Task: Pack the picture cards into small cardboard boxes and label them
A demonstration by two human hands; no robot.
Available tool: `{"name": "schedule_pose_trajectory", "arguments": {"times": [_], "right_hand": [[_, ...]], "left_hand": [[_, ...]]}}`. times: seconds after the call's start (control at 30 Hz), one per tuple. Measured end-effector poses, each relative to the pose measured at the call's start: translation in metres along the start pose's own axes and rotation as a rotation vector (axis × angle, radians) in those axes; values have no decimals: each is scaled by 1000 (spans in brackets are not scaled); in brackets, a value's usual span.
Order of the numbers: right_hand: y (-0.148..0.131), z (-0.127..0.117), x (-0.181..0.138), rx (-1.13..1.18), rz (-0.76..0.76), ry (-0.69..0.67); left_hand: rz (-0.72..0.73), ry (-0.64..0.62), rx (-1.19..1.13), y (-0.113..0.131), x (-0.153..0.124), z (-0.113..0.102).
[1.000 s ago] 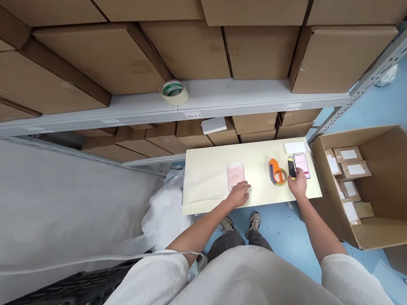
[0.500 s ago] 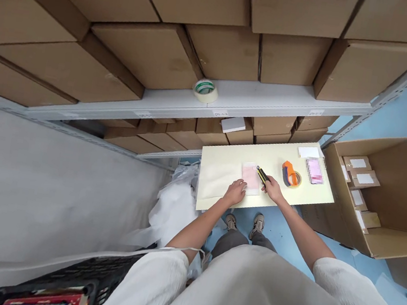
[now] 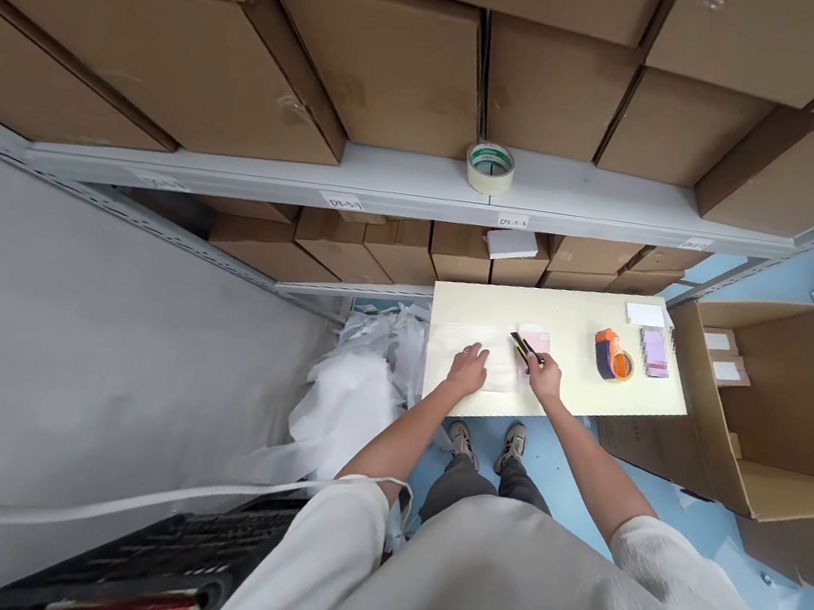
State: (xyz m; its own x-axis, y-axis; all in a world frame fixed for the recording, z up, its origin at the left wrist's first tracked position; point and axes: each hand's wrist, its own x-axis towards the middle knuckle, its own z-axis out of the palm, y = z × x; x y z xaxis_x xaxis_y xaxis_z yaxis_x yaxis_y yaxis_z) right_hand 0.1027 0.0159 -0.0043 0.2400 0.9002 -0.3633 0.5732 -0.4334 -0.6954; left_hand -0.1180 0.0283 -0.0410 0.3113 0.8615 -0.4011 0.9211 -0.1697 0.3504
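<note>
My left hand [image 3: 469, 367] lies flat with fingers spread on a clear bubble-wrap sheet [image 3: 477, 353] spread over the cream table [image 3: 568, 398]. My right hand [image 3: 545, 374] grips a yellow-and-black utility knife [image 3: 523, 348], its tip at the edge of a small pink packet [image 3: 534, 339] that lies on the sheet. To the right on the table stand an orange tape dispenser [image 3: 612, 355], a pink phone [image 3: 654, 351] and a white label [image 3: 645, 314].
Cardboard boxes fill the grey metal shelf [image 3: 409, 179] above the table; a tape roll [image 3: 490, 166] sits on its edge. An open carton [image 3: 778, 408] with small parcels stands at the right. White plastic wrap [image 3: 347, 408] is heaped left of the table; a black crate [image 3: 134, 570] is near me.
My right hand left the phone, carried the knife leftward past the tape dispenser to the pink packet. My left hand shifted left onto the sheet. The view turned right.
</note>
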Motion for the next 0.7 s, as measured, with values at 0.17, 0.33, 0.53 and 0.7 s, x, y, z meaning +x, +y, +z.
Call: {"name": "schedule_pose_trajectory", "arguments": {"times": [0.17, 0.33, 0.53, 0.7], "right_hand": [[-11, 29, 7, -95, -4, -33], [-24, 46, 8, -358, 43, -77], [-43, 61, 6, -558, -24, -149], [-52, 70, 6, -648, -34, -156]], "left_hand": [[72, 57, -49, -9, 26, 3], [63, 21, -43, -23, 40, 11], [85, 6, -55, -36, 45, 18], [79, -4, -65, -37, 48, 19]]}}
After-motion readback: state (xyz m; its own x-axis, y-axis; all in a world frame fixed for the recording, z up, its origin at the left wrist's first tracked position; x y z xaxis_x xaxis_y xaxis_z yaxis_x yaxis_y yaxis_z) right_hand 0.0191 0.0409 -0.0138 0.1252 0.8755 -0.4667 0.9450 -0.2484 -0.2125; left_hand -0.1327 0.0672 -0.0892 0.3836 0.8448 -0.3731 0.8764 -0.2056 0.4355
